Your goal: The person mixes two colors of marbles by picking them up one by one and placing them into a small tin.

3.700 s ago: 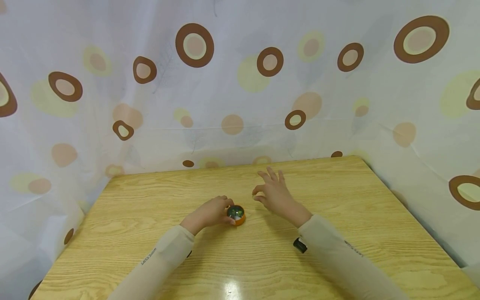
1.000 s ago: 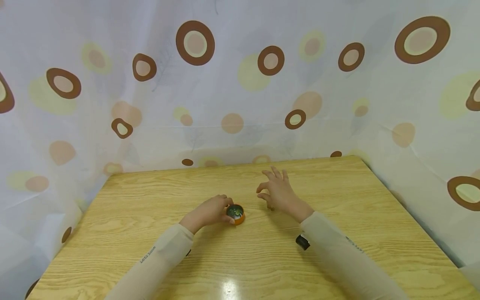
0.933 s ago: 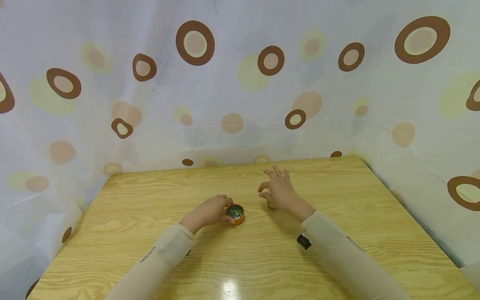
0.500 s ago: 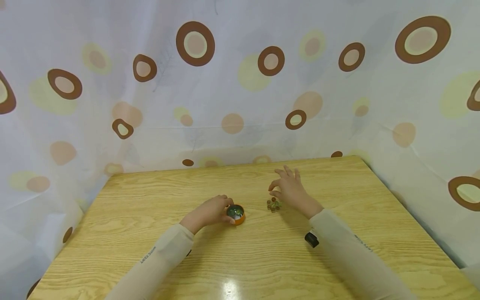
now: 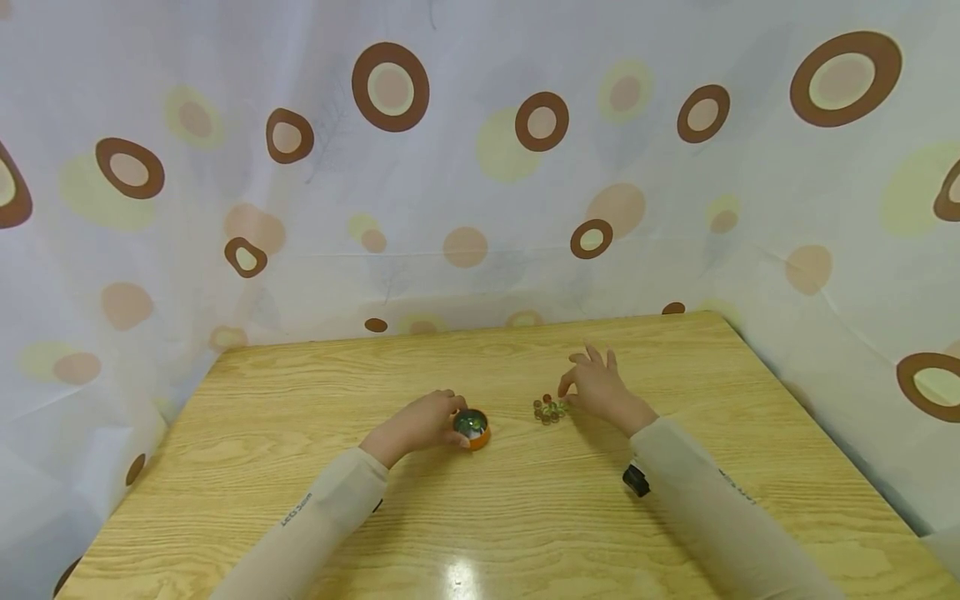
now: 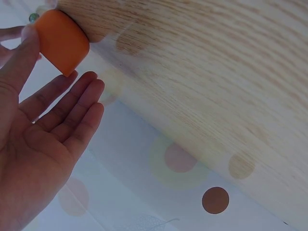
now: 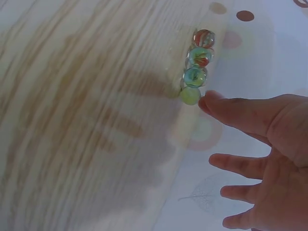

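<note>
My left hand [image 5: 423, 425] grips an orange cup [image 5: 480, 444] between thumb and fingers at the table's middle. The cup has a shiny inside where greenish glints show; in the left wrist view its smooth orange wall [image 6: 62, 41] is seen from the side. Right of it lies a cluster of several glass marbles [image 5: 546, 415], some reddish-brown, some yellow-green. My right hand [image 5: 600, 392] is at the cluster's right side. In the right wrist view its thumb tip is right at a yellow-green marble [image 7: 190, 96], the index finger mostly hidden behind the thumb and the other fingers spread.
The wooden table [image 5: 315, 400] reaches back to a white curtain [image 5: 465, 208] printed with brown and yellow rings, which also hangs along both sides. A black wrist device [image 5: 636, 481] sits under the right sleeve.
My right hand has moved rightward from beside the cup to the far side of the marbles. The marbles it hid now show. My left hand stays on the cup.
</note>
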The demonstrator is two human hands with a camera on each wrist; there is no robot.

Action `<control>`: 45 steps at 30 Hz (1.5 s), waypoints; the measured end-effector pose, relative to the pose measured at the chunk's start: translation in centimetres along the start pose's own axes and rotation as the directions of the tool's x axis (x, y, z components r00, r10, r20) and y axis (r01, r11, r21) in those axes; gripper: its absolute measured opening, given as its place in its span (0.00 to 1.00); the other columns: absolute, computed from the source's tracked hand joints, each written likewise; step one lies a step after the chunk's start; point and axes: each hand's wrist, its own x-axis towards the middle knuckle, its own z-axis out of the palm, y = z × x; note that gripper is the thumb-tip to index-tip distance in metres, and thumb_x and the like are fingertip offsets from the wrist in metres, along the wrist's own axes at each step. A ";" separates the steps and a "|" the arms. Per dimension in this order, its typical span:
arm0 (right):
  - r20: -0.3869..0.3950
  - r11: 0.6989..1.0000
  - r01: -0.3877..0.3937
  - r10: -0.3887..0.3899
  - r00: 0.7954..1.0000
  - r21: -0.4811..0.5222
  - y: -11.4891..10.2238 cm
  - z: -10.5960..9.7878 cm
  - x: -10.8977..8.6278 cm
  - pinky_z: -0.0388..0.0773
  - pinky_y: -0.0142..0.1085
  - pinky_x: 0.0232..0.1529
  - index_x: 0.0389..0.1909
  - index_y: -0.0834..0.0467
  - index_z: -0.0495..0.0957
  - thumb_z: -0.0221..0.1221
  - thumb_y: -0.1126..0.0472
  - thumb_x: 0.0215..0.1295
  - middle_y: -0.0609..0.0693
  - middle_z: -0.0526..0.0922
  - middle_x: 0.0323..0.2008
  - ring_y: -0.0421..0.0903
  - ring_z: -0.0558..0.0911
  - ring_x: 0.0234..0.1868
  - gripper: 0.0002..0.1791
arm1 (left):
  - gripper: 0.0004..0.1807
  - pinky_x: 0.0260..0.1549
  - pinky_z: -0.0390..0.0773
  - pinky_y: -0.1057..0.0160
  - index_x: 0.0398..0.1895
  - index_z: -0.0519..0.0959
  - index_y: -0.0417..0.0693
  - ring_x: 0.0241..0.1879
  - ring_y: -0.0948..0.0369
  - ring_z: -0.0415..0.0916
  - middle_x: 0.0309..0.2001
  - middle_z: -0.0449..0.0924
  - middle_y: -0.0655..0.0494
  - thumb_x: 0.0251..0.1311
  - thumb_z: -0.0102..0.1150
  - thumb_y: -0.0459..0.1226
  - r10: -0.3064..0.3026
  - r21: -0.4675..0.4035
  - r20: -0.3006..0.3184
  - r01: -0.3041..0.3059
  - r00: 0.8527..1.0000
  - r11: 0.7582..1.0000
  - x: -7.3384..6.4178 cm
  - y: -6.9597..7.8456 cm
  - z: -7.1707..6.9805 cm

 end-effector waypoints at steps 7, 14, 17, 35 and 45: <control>0.027 1.000 -0.024 0.023 0.999 0.013 0.3 0.2 0.1 0.42 0.72 0.61 0.32 0.54 0.87 0.68 0.61 0.57 0.69 0.69 0.61 0.74 0.53 0.68 0.02 | 0.25 0.45 0.77 0.55 0.50 0.77 0.37 0.43 0.53 0.76 0.43 0.77 0.47 0.54 0.69 0.44 0.001 -0.003 0.004 -0.001 1.000 1.000 -0.1 -0.1 0.0; 0.030 0.999 -0.016 0.016 0.999 0.031 0.4 0.5 0.3 0.40 0.72 0.61 0.33 0.54 0.87 0.68 0.62 0.57 0.70 0.69 0.61 0.74 0.53 0.68 0.04 | 0.25 0.45 0.77 0.56 0.50 0.77 0.38 0.44 0.53 0.76 0.44 0.77 0.47 0.55 0.68 0.44 0.006 0.001 0.003 -0.006 1.000 1.000 0.0 -0.2 0.0; 0.033 0.999 -0.015 0.014 0.999 0.031 0.3 0.5 0.3 0.41 0.72 0.61 0.33 0.54 0.87 0.68 0.62 0.57 0.70 0.69 0.61 0.74 0.53 0.68 0.04 | 0.25 0.45 0.77 0.55 0.51 0.77 0.38 0.44 0.53 0.76 0.44 0.77 0.47 0.55 0.68 0.44 0.000 0.001 0.005 0.000 1.000 1.000 0.0 -0.2 0.1; 0.033 0.998 0.001 -0.003 0.999 0.056 0.3 0.7 0.6 0.41 0.73 0.60 0.31 0.55 0.86 0.68 0.63 0.56 0.71 0.68 0.61 0.76 0.52 0.67 0.02 | 0.25 0.47 0.76 0.55 0.51 0.76 0.38 0.45 0.52 0.75 0.44 0.76 0.47 0.55 0.68 0.44 0.002 0.012 0.008 -0.002 1.000 1.000 0.1 -0.2 0.0; 0.025 0.999 -0.004 0.003 1.000 0.054 0.4 1.0 0.7 0.41 0.73 0.61 0.30 0.56 0.85 0.69 0.62 0.55 0.71 0.68 0.61 0.75 0.53 0.67 0.03 | 0.24 0.46 0.76 0.55 0.50 0.77 0.38 0.44 0.52 0.75 0.43 0.76 0.48 0.54 0.68 0.44 -0.004 -0.007 0.008 0.004 1.000 1.000 0.1 -0.2 0.0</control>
